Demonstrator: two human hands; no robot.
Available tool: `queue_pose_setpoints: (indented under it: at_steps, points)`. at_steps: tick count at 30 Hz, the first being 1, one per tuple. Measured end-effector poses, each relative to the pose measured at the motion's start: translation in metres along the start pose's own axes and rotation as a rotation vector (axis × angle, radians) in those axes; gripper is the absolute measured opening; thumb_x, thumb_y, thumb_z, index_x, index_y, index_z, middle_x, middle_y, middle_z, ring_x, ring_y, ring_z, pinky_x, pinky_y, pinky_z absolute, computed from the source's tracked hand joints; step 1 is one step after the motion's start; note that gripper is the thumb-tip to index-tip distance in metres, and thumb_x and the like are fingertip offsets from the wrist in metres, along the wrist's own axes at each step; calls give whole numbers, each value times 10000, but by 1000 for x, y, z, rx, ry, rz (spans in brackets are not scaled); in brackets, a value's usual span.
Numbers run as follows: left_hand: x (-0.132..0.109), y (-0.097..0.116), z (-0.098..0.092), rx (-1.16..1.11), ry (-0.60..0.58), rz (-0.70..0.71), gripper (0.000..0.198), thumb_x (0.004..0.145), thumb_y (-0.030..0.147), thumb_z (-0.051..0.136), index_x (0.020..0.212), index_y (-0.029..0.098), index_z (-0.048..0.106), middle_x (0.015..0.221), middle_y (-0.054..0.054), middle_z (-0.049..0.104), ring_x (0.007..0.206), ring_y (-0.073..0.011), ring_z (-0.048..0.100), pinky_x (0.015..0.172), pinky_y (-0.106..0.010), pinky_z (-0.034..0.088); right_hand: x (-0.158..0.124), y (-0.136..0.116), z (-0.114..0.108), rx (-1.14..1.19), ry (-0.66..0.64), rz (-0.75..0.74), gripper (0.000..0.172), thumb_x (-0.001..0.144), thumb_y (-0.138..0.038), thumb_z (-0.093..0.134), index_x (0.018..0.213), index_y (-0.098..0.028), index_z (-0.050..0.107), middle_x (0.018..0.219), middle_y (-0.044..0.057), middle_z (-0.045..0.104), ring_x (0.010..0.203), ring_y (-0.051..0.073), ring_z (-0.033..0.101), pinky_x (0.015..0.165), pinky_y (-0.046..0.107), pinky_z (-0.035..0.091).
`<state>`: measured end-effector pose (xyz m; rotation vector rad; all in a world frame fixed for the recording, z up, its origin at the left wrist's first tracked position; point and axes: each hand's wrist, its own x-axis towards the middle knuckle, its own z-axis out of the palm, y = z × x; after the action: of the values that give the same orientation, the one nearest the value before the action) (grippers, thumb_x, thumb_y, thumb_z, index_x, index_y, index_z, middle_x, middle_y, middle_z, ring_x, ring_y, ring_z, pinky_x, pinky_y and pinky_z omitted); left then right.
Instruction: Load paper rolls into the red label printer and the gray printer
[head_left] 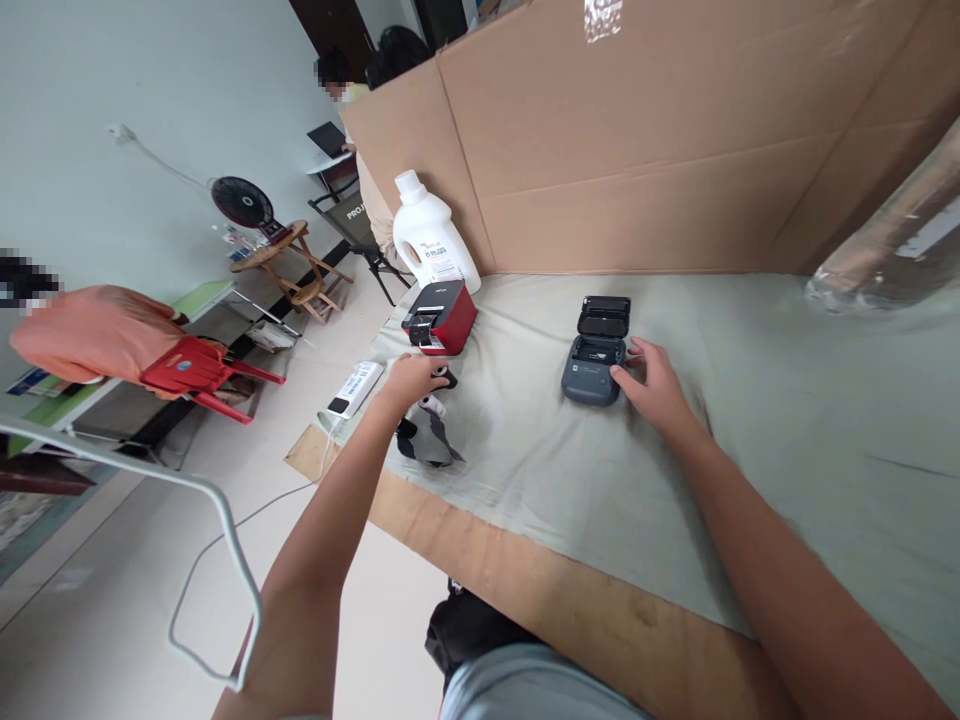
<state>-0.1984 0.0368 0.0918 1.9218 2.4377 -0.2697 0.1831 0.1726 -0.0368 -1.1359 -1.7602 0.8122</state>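
A dark grey portable label printer (591, 372) sits on the cloth with its lid (604, 316) flipped up. My right hand (654, 385) rests at its right side, thumb and fingers closed on the edge of the casing. Further left, my left hand (415, 380) pinches a small black object (447, 379) with a pale spot, perhaps a roll; its kind is unclear. Just below that hand lies a grey, black and white patterned pouch or cloth (431, 440), with small white and black roll-like pieces (433, 405) at its top.
A red and black printer (442, 318) stands behind my left hand, a white jug (433, 235) behind it. A white power strip (356, 388) lies at the left edge. Cardboard (637, 140) walls the back; a plastic-wrapped roll (892, 230) is at right. Two people are beyond the table.
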Motion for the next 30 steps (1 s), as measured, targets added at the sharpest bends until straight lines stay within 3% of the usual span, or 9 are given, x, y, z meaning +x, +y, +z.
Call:
queue_pose_setpoints:
  at_steps: [3, 5, 9, 11, 14, 19, 23, 26, 30]
  points:
    - [-2, 1, 2, -7, 18, 33, 327, 869, 433, 678, 1149, 284, 759, 1217, -88, 731, 1197, -316, 634, 1005, -365, 445, 0, -2, -1, -4, -2, -4, 631, 836, -489, 647, 1400, -234, 527, 1294, 143, 591, 1062, 292, 649, 1011, 520, 511]
    - [-10, -2, -4, -28, 139, 50, 404, 889, 490, 648, 1229, 285, 724, 1303, -89, 689, 1269, -323, 582, 1026, -376, 433, 0, -3, -1, -11, -3, 1, 629, 839, -480, 643, 1401, -225, 522, 1301, 150, 588, 1067, 296, 651, 1009, 523, 509]
    - [-36, -21, -19, -125, 402, -186, 444, 963, 532, 496, 1235, 248, 702, 1238, -104, 704, 1169, -300, 626, 967, -369, 463, 0, -3, -1, -13, -5, 9, 636, 834, -474, 640, 1398, -203, 525, 1302, 162, 583, 1071, 299, 654, 999, 513, 514]
    - [-50, -34, -23, -156, 333, -376, 412, 954, 525, 483, 1128, 248, 732, 1131, -97, 741, 1062, -299, 666, 890, -365, 484, 0, -2, 0, -11, 0, 0, 635, 831, -470, 643, 1394, -199, 530, 1295, 162, 586, 1069, 298, 654, 1002, 510, 512]
    - [-64, -49, -20, -153, 65, -589, 412, 878, 581, 545, 1041, 263, 750, 1090, -101, 763, 1024, -334, 686, 800, -369, 487, 1, 0, 1, -10, 13, -9, 628, 826, -471, 654, 1390, -220, 536, 1282, 149, 598, 1061, 300, 654, 1010, 524, 504]
    - [-75, -57, 0, -216, -225, -643, 451, 794, 630, 607, 1052, 284, 737, 877, -58, 789, 1014, -319, 709, 768, -338, 472, 1, 1, 1, -3, 19, 5, 627, 818, -485, 664, 1383, -238, 545, 1278, 138, 603, 1057, 302, 657, 1020, 532, 497]
    - [-83, -54, 9, -240, -94, -637, 543, 819, 601, 577, 1243, 277, 678, 930, -66, 796, 1104, -324, 684, 763, -336, 470, 0, 1, 1, -4, 16, -1, 625, 827, -474, 659, 1392, -236, 537, 1297, 142, 596, 1046, 295, 661, 1005, 523, 507]
    - [-95, -49, 10, -252, 97, -645, 515, 853, 624, 517, 1165, 260, 706, 1094, -95, 777, 1076, -332, 685, 739, -342, 469, 0, 1, 1, -9, 21, -14, 615, 834, -472, 652, 1390, -238, 536, 1294, 138, 596, 1039, 288, 660, 996, 512, 514]
    - [-107, -36, 13, -274, 17, -571, 492, 807, 695, 551, 1033, 294, 725, 1029, -64, 779, 998, -323, 696, 709, -337, 457, 1, 1, 1, -21, 17, -8, 629, 823, -477, 648, 1385, -217, 540, 1283, 149, 592, 1042, 292, 661, 999, 509, 510]
